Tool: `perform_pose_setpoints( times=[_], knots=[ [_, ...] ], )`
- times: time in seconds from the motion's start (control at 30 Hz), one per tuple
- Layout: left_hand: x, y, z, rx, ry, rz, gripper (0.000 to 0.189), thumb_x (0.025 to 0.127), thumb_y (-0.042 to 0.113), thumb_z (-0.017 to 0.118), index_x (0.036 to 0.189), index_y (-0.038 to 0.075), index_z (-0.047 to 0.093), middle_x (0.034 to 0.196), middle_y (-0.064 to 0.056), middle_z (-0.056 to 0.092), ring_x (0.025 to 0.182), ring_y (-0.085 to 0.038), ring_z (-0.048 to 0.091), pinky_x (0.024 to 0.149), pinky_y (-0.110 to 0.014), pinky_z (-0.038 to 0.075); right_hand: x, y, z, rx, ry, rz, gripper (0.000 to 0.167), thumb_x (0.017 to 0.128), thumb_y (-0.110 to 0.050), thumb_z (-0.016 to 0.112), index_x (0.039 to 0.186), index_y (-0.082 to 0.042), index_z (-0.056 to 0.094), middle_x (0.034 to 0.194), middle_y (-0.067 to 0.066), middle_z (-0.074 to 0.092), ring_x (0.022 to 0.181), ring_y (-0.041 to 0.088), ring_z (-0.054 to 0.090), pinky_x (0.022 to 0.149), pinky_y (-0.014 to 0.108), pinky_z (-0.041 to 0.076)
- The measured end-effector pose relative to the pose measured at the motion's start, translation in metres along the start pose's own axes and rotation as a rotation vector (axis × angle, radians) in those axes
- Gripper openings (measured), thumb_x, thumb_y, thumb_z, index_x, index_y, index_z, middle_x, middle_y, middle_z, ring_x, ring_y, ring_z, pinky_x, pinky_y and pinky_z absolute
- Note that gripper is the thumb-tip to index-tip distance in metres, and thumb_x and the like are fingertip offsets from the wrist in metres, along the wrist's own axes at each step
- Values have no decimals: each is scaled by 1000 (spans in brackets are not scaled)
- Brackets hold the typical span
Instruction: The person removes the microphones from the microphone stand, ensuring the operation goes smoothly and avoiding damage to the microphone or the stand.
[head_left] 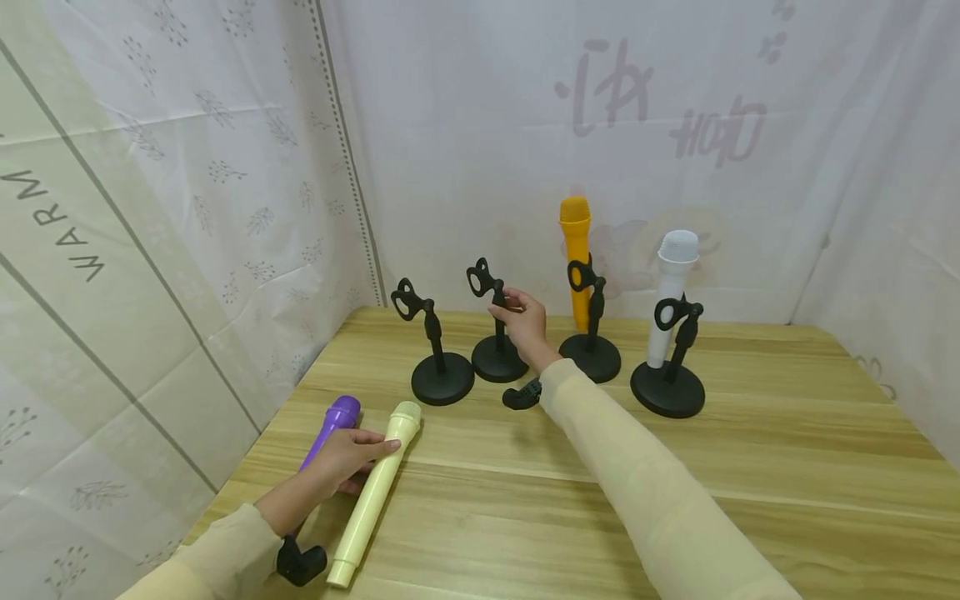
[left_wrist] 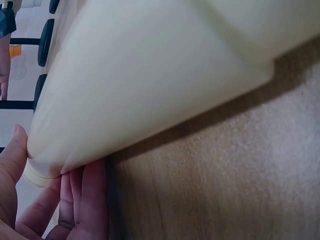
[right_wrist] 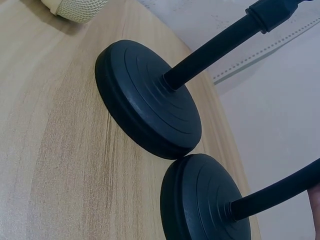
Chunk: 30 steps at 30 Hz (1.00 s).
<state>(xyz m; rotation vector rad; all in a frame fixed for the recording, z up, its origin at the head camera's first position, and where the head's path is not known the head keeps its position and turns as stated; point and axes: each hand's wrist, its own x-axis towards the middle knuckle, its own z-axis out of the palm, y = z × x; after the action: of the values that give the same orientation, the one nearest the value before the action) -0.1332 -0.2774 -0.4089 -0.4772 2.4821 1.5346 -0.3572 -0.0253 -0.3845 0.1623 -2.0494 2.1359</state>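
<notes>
On the near left of the worktop [head_left: 525, 500], the pale yellow microphone [head_left: 375, 500] slants, head away from me, my left grip [head_left: 348, 458] pinching it just below the mesh. Right grip [head_left: 525, 325] closed about the stem of the second microphone stand from the left [head_left: 499, 335], its clip [head_left: 489, 284] bare. Risks, as I judge them: held only near the head, the long handle could swing or droop; the purple microphone [head_left: 327, 429] lies just beside, so a sideways sweep might knock it rolling. Right-wrist view shows my stand's base touching that of the leftmost stand [head_left: 436, 337]; a careless tug could jostle both. Hard to make out: whether the yellow tail end rests on wood or floats; the purple handle, mostly behind my left hand; how firmly the orange microphone [head_left: 576, 237] and white microphone [head_left: 670, 287] sit, clips overlapping them. Left-wrist view nearly filled by yellow handle, cut off at the frame.
</notes>
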Motion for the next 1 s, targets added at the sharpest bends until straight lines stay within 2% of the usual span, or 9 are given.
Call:
perform_pose_setpoints(
  times=[0.8, 1.0],
  knots=[
    [-1, 3, 2, 3, 7, -8, 64, 81, 41, 78, 123, -4, 60, 93, -7, 67, 77, -20, 66, 59, -41, 57, -1, -3, -6, 30, -76, 6, 36, 86, -6, 75, 120, -9, 66, 106, 9, 62, 99, 24, 60, 90, 36, 51],
    [-1, 4, 2, -4, 5, -9, 65, 81, 41, 78, 124, -5, 59, 93, -7, 68, 77, -20, 66, 60, -41, 57, -2, -3, -9, 32, -87, 2, 36, 85, -11, 76, 120, -11, 66, 107, 9, 63, 100, 23, 60, 89, 33, 52]
  ],
)
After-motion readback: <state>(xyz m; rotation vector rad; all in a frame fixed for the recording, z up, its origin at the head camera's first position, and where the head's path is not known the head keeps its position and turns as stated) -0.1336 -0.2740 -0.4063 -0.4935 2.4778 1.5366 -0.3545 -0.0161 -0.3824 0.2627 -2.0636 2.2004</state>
